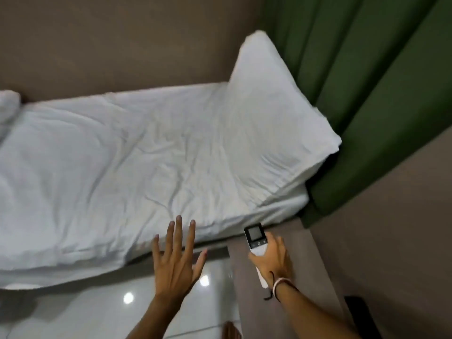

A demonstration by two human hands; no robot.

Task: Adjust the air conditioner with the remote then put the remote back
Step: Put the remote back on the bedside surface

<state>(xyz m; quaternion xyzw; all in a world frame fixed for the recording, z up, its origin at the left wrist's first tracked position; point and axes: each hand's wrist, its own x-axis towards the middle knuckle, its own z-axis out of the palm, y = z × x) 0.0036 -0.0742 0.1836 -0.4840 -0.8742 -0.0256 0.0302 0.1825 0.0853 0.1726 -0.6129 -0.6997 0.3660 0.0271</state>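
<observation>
A white remote with a dark screen at its far end is in my right hand, which grips its lower half. The remote is just above or on the brown bedside shelf; I cannot tell whether it touches. My left hand hovers open with fingers spread over the bed's near edge, holding nothing. The air conditioner is out of view.
A bed with a rumpled white sheet fills the left and middle. A white pillow leans at its head against a green curtain. Glossy floor tiles lie below. A dark object rests on the shelf's near end.
</observation>
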